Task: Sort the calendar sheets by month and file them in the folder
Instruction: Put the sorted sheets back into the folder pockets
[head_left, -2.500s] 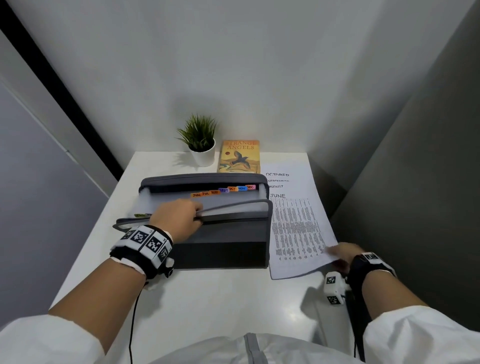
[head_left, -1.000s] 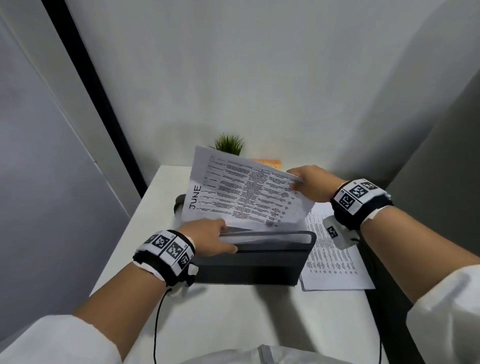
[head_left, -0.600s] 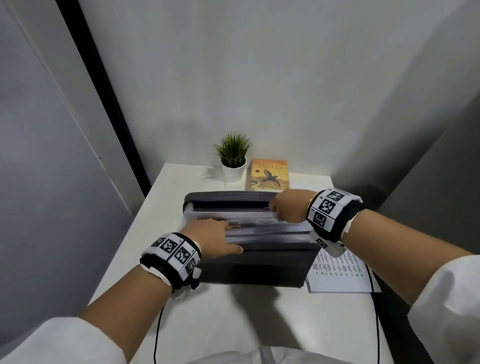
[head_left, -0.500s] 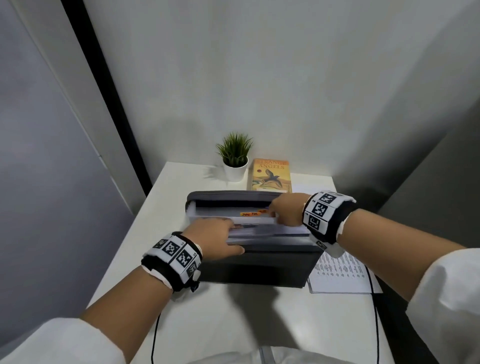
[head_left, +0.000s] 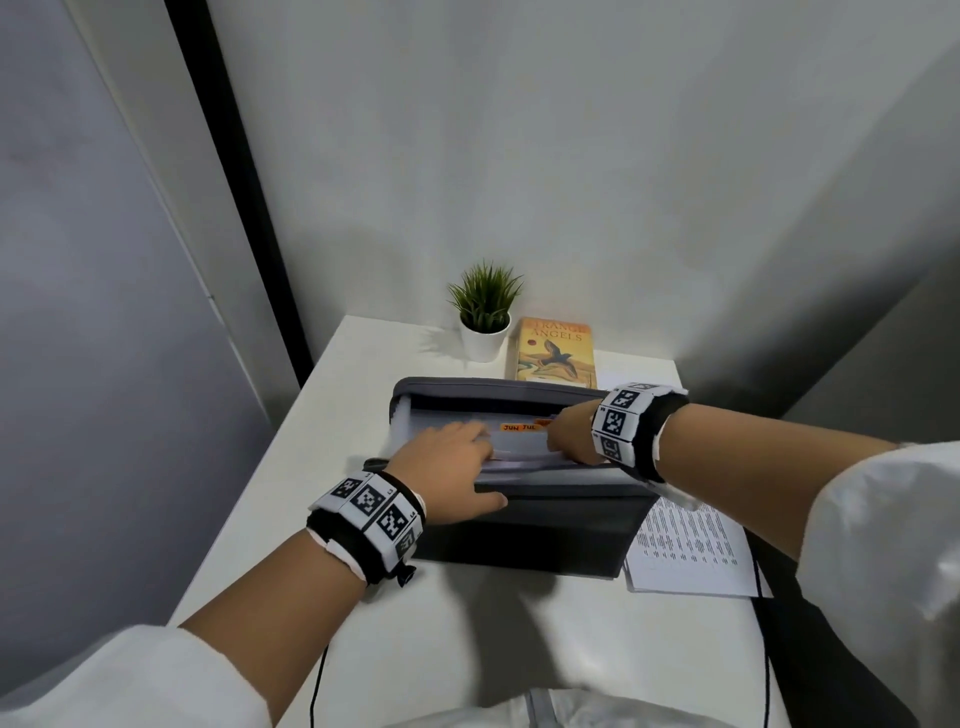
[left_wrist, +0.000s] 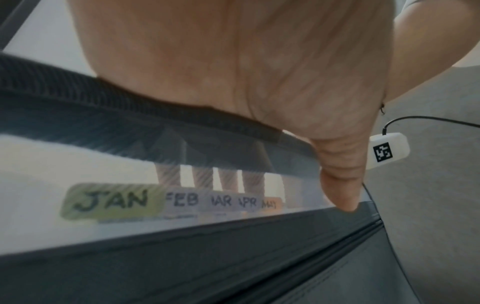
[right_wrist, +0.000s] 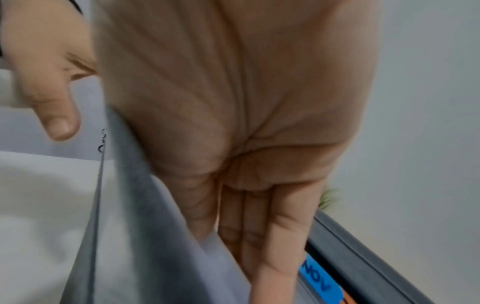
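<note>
A grey expanding folder (head_left: 519, 525) stands open in the middle of the white desk (head_left: 467, 649). My left hand (head_left: 457, 465) grips its front dividers, the thumb (left_wrist: 340, 185) outside and the fingers behind the translucent sheet with the JAN to MAY tabs (left_wrist: 111, 200). My right hand (head_left: 569, 436) reaches into the folder from the right beside the orange JUN and JUL tabs (head_left: 519, 427). Its straight fingers (right_wrist: 259, 236) press down into a pocket near the blue NOV tab (right_wrist: 318, 277). The pile of printed calendar sheets (head_left: 691, 551) lies to the folder's right.
A small potted plant (head_left: 485, 322) and an orange book (head_left: 556, 351) stand at the back of the desk, behind the folder. Walls close in on the left, back and right. A black cable (head_left: 317, 691) hangs off the front edge.
My right hand lifted the JUNE sheet off the pile, carried it over the folder and lowered it in. The sheet is out of sight now. My left hand kept holding the front dividers.
</note>
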